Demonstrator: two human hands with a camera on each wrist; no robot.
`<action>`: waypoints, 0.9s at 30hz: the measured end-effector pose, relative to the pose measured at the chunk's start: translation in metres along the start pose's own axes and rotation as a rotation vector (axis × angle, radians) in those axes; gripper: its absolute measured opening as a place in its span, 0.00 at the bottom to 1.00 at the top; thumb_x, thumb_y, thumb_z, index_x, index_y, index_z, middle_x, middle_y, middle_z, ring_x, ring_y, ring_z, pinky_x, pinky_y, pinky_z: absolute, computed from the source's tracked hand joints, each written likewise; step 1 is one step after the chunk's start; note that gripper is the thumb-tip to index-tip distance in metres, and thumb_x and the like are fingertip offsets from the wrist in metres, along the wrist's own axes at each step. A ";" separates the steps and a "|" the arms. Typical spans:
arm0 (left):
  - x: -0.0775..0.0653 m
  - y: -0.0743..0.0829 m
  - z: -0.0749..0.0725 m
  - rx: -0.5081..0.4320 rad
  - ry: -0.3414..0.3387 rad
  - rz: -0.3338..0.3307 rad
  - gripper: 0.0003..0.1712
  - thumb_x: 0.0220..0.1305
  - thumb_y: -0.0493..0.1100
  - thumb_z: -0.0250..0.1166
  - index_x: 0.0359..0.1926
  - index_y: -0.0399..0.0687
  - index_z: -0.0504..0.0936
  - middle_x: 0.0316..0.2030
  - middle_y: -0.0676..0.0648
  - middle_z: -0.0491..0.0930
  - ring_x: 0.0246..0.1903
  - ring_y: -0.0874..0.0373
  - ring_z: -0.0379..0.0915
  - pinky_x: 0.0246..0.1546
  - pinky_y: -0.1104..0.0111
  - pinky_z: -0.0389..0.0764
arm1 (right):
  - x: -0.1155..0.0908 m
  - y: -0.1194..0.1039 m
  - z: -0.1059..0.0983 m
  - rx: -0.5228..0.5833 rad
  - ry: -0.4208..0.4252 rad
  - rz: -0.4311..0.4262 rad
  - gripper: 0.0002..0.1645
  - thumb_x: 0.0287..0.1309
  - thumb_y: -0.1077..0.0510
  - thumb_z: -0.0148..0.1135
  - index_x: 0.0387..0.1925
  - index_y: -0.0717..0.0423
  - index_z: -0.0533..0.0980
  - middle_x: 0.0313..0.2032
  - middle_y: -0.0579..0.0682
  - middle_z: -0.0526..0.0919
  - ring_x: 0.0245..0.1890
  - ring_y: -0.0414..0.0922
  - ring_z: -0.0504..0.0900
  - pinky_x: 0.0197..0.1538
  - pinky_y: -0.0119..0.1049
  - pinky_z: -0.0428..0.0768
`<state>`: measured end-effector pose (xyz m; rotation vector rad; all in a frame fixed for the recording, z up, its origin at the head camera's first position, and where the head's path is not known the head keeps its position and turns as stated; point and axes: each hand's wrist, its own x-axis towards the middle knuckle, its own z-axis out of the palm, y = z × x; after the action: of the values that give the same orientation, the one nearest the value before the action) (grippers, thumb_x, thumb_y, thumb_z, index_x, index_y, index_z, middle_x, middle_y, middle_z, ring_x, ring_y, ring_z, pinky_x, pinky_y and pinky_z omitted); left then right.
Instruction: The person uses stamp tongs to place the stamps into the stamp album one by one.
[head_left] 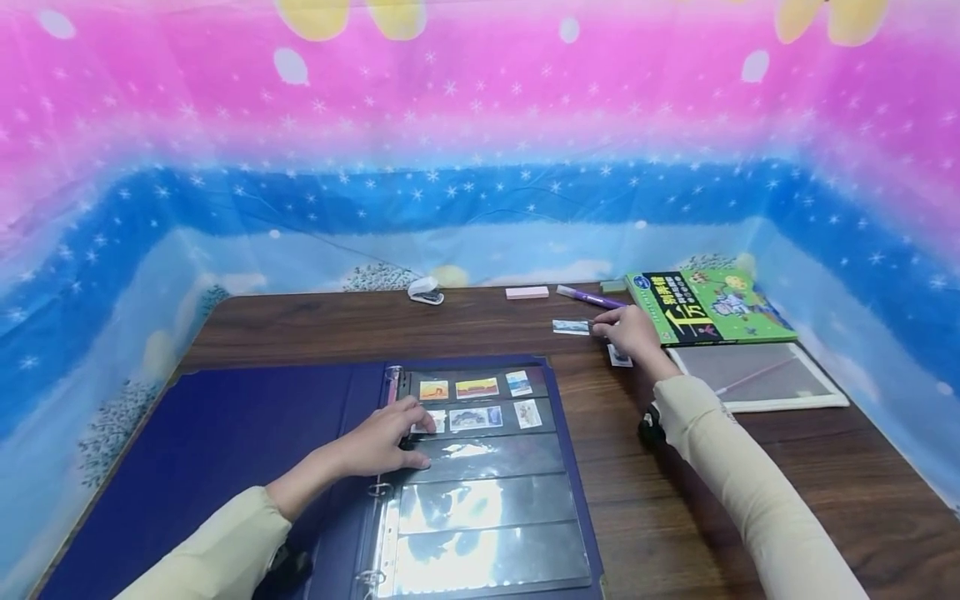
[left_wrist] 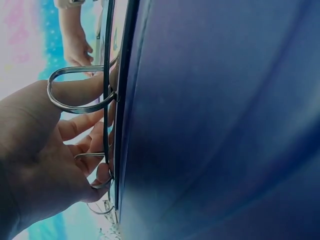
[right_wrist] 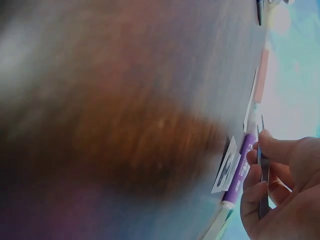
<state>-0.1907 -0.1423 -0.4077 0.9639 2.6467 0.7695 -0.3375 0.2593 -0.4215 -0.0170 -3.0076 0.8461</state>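
An open stamp album [head_left: 270, 417] with dark blue covers lies on the table, its black page with clear strips facing up. My left hand [head_left: 378, 442] rests on the page's left side by the metal rings [left_wrist: 80, 108], fingers loosely bent and partly covering a stamp in the second row. Several stamps [head_left: 476, 417] fill the top two rows. My right hand [head_left: 633, 332] holds metal tweezers [right_wrist: 265, 172] between thumb and fingers, right beside a loose stamp [head_left: 571, 327]. Another loose stamp [head_left: 619, 357] lies partly under that hand.
Along the back are a white stapler [head_left: 426, 291], a pink eraser [head_left: 527, 292] and a purple marker [head_left: 592, 297]. A green book [head_left: 738, 304] and a white-edged mesh pouch [head_left: 757, 375] lie at the right. A patterned curtain [head_left: 480, 192] surrounds the table.
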 end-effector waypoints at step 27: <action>0.001 -0.002 0.000 -0.012 0.033 0.026 0.09 0.50 0.43 0.70 0.26 0.49 0.77 0.27 0.53 0.73 0.32 0.63 0.63 0.40 0.65 0.56 | 0.000 -0.010 -0.005 -0.146 0.006 0.071 0.15 0.57 0.51 0.60 0.44 0.49 0.82 0.46 0.55 0.84 0.41 0.54 0.81 0.28 0.36 0.71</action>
<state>-0.1925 -0.1434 -0.4088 0.9934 2.6596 0.8128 -0.3372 0.2534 -0.4119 -0.1281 -3.0725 0.6275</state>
